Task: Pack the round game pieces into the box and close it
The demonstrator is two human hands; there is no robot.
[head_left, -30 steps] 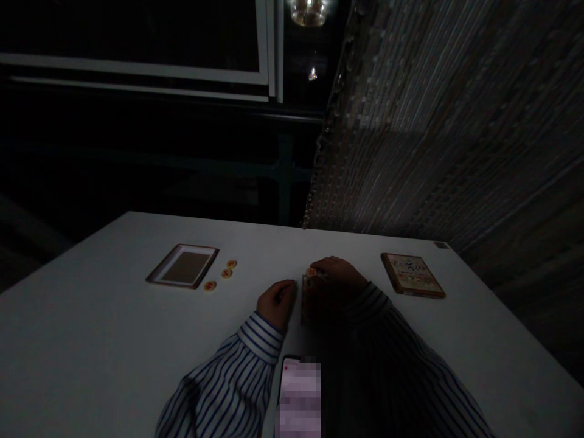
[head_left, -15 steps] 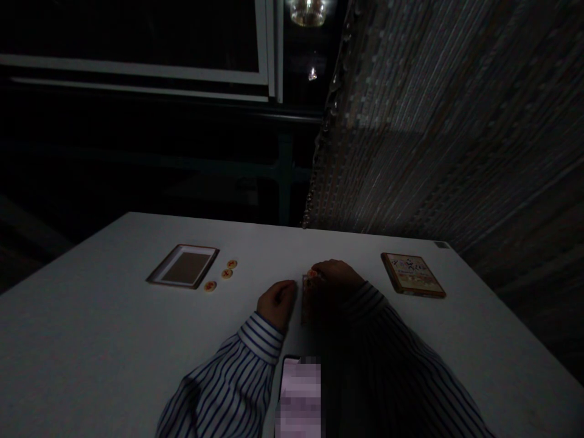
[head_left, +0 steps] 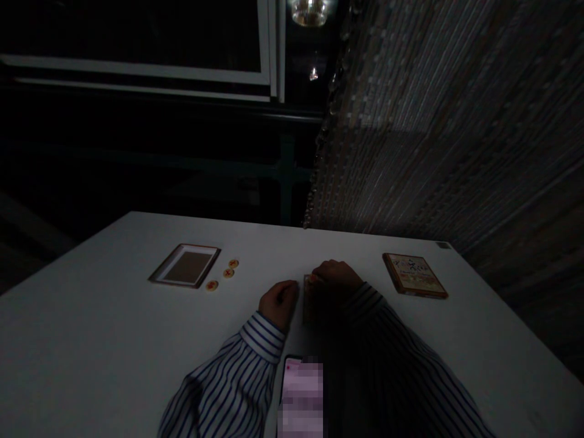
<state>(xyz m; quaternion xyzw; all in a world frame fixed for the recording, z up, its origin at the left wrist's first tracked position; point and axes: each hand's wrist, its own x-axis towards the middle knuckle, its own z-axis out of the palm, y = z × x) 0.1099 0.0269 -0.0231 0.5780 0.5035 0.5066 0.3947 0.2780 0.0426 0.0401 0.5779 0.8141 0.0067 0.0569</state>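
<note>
My right hand (head_left: 338,277) is closed in a pinch at the far end of a dark, flat patterned piece (head_left: 308,307) on the table. Its fingertips are on a small round chess piece (head_left: 313,278) with a reddish mark, mostly covered by them. Just left of the flat piece, my left hand (head_left: 277,304) rests on the tabletop, curled into a loose fist with nothing visible in it. Three round wooden Chinese chess pieces (head_left: 229,274) with red characters lie further left. My right forearm and its shadow hide much of the flat piece.
An open shallow box (head_left: 165,275) stands on the left of the white table (head_left: 104,328). A printed box lid (head_left: 417,277) lies at the right. A phone (head_left: 292,360) is near my body. A string curtain (head_left: 387,152) hangs behind the table.
My right fingertips have closed further over the round piece, so less of it shows. My left hand stays in place. The whole view has shifted very slightly.
</note>
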